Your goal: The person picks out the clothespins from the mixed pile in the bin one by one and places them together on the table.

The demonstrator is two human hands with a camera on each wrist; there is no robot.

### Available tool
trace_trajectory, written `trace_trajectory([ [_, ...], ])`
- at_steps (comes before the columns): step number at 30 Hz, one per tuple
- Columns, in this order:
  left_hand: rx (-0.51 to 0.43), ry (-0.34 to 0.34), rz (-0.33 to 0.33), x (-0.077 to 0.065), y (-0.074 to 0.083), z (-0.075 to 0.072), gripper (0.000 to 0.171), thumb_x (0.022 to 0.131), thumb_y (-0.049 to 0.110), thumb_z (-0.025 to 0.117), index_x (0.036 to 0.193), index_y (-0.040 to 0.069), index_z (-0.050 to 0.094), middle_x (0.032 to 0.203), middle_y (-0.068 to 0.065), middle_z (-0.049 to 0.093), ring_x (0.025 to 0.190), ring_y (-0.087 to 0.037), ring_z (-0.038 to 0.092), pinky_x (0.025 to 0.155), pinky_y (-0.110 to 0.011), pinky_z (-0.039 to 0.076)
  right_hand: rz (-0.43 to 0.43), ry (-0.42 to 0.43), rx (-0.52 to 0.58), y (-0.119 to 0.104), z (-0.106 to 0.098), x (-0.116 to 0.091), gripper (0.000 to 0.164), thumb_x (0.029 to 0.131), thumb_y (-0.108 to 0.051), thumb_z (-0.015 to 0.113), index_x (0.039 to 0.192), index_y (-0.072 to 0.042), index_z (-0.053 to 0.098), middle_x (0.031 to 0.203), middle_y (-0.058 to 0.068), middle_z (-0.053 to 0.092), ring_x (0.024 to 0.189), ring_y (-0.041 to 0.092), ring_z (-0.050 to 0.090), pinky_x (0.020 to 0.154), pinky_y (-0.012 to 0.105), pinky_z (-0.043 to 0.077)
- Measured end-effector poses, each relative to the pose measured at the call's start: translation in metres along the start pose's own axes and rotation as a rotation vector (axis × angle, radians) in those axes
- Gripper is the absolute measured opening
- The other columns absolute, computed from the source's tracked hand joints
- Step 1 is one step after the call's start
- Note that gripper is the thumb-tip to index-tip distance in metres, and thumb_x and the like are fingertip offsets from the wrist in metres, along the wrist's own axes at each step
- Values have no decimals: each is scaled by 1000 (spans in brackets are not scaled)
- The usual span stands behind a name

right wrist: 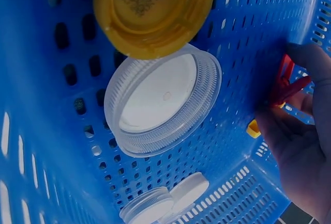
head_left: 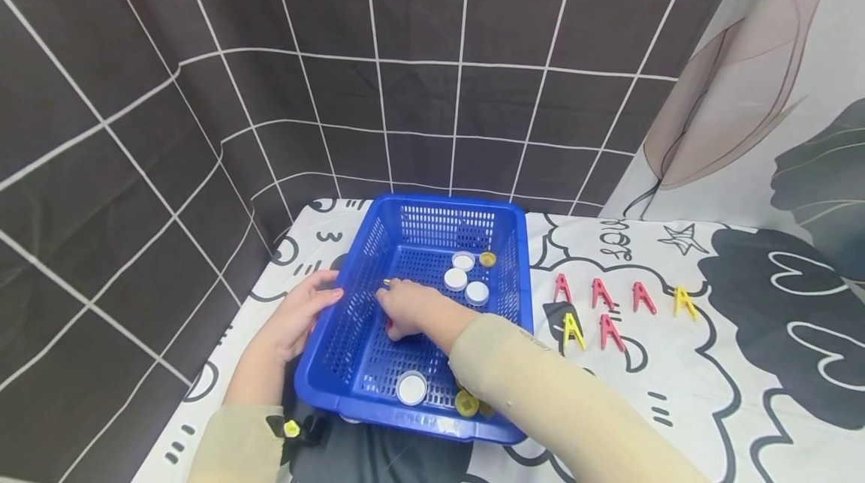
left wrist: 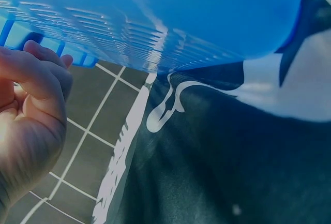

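A blue plastic basket (head_left: 432, 415) sits in front of me, its left rim gripped by my left hand (head_left: 300, 312). The curled fingers (left wrist: 39, 74) of that hand are at the basket's edge in the left wrist view. Inside the basket, my right hand (head_left: 415, 306) reaches low toward the left side and pinches a red clothespin (right wrist: 285, 81) between thumb and fingers. A yellow piece (right wrist: 253, 129) pokes out beside the fingertips, the rest of it hidden by the hand. White caps (head_left: 456, 279) and a yellow cap (head_left: 487, 259) lie on the basket floor.
Right of the basket, several red clothespins (head_left: 601, 293) and yellow clothespins (head_left: 684, 303) lie spread on the patterned white cloth (head_left: 676, 393). Another white cap (head_left: 411, 388) and a yellow cap (head_left: 466, 403) are near the basket's front. A dark tiled-pattern curtain (head_left: 419, 100) hangs behind.
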State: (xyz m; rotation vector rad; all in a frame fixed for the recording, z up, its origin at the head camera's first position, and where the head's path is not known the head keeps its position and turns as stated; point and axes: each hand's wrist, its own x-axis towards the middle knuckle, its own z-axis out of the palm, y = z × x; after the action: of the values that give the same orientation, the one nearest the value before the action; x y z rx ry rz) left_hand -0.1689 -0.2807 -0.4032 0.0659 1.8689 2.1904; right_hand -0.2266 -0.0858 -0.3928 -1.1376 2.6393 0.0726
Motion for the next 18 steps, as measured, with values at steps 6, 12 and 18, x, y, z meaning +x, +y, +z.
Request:
trace_trajectory([
  [6,0,-5,-4,1,0,3,37,96,10,49,128,2,33,93,-11,68,73,-20,68,59,-31,58,-11,9,2,3,-2,-3,61,75,-36,74,124,-7,53,115,9,58,107,22,56,96,36,47],
  [12,17,29,-8,2,-2,3,38,95,12,50,129,3,33,94,-9,68,74,-20,68,60,-31,58,-84,94,77,11,-19,-8,48,73,-32,73,108,-7,55,95,2,55,86,15,55,84,28,50],
  [18,11,44,1,0,-2,5,40,95,11,51,129,-1,33,95,-9,68,78,-21,68,64,-34,59,-87,193,197,27,-48,-19,35,74,-32,70,96,-10,53,88,-2,52,79,12,51,70,22,48],
])
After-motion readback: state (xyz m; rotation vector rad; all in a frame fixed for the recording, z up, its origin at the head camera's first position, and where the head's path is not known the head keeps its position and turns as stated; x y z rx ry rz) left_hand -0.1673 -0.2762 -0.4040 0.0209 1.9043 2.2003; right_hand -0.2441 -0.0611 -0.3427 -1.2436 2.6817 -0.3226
